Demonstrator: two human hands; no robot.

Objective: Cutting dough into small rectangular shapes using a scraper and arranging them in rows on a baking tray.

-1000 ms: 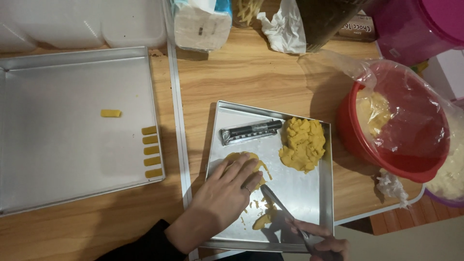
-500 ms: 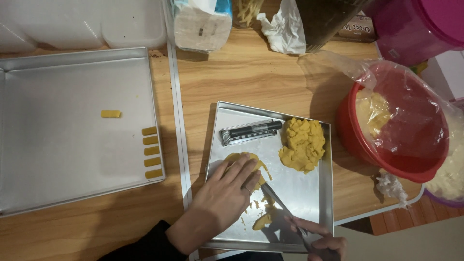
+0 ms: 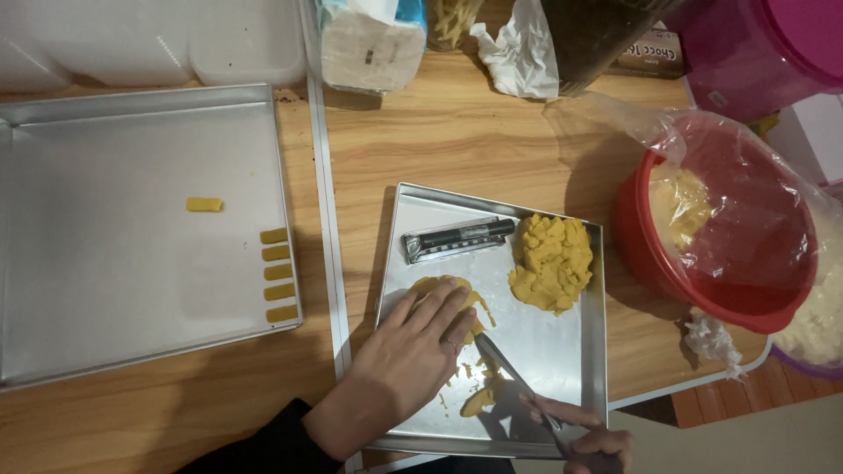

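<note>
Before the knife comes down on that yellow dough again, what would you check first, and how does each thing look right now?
1. Left hand pressing flat on the flattened dough: ok.
2. Left fingers apart from the knife blade: not ok, they lie right beside it.
3. Right hand grip on the knife handle: cannot tell, partly out of frame.
4. Small tray resting flat on the table: ok.
5. Cutter tool out of the blade's path: ok.
6. Large tray has room beside the cut pieces: ok.
</note>
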